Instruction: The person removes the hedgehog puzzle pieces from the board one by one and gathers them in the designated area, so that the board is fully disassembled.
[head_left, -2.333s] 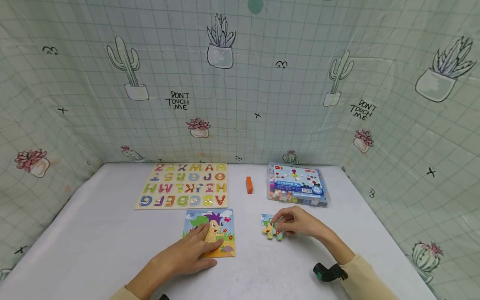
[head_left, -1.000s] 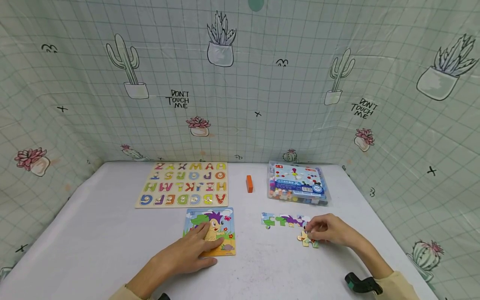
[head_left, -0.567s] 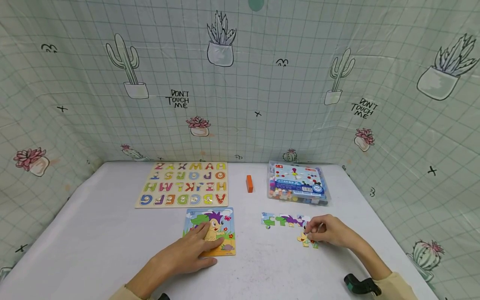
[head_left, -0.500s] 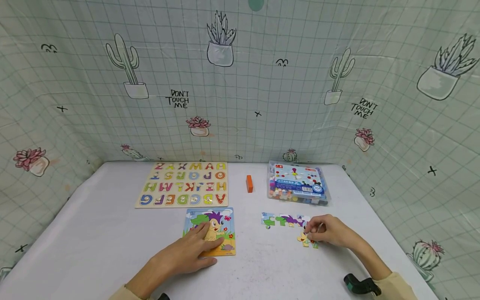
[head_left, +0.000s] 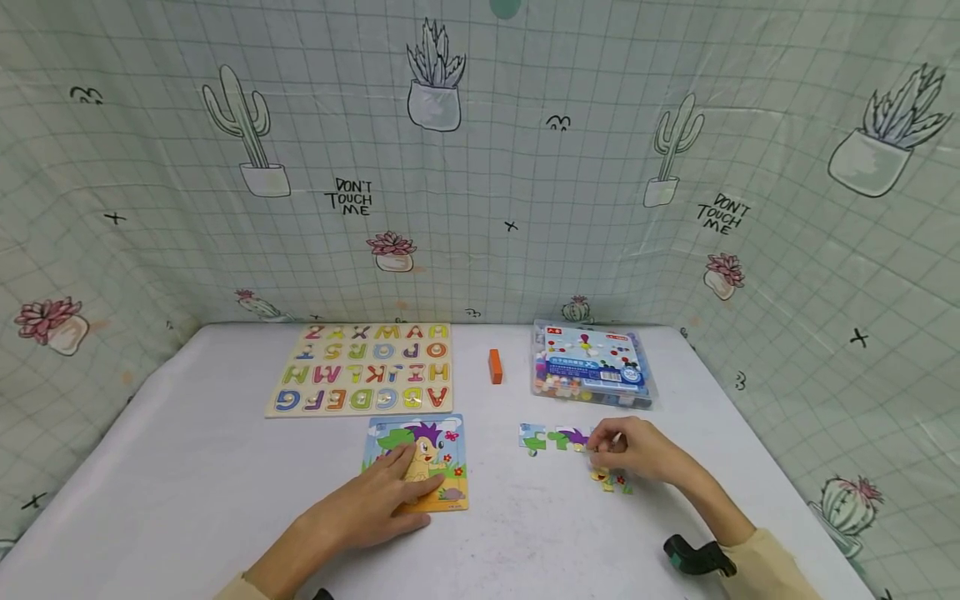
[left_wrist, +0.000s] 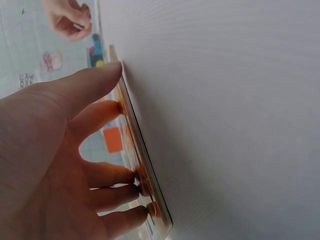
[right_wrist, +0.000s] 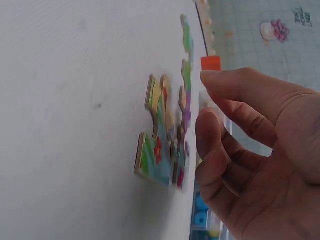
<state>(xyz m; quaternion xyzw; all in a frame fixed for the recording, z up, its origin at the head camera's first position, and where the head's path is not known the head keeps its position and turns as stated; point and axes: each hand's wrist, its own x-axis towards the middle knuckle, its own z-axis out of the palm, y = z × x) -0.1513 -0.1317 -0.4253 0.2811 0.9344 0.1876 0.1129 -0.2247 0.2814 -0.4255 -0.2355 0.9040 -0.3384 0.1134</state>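
My left hand (head_left: 375, 504) lies on a square picture puzzle (head_left: 453, 458) of a purple-haired hedgehog. Its fingertips (left_wrist: 131, 176) touch the face of the puzzle, and the thumb is by its near edge. To the right, my right hand (head_left: 637, 450) hovers over loose jigsaw pieces. Nothing shows between its thumb and bent fingers in the right wrist view. A sky-and-leaf piece (head_left: 531, 435) and a green-and-purple piece (head_left: 572, 437) lie in a row. Several more pieces (right_wrist: 155, 155) lie close together beneath the right hand, which partly covers them in the head view.
Behind the puzzle lies a wooden alphabet board (head_left: 360, 367). An orange block (head_left: 495, 367) stands between that board and a clear plastic case (head_left: 592, 367) of coloured beads. A patterned cloth (head_left: 487, 167) surrounds the white table (head_left: 187, 492).
The right hand first moved rightward, and the jigsaw pieces became spread in a row. Since then it has come off the pieces and shifted slightly left. The left hand stays on the puzzle.
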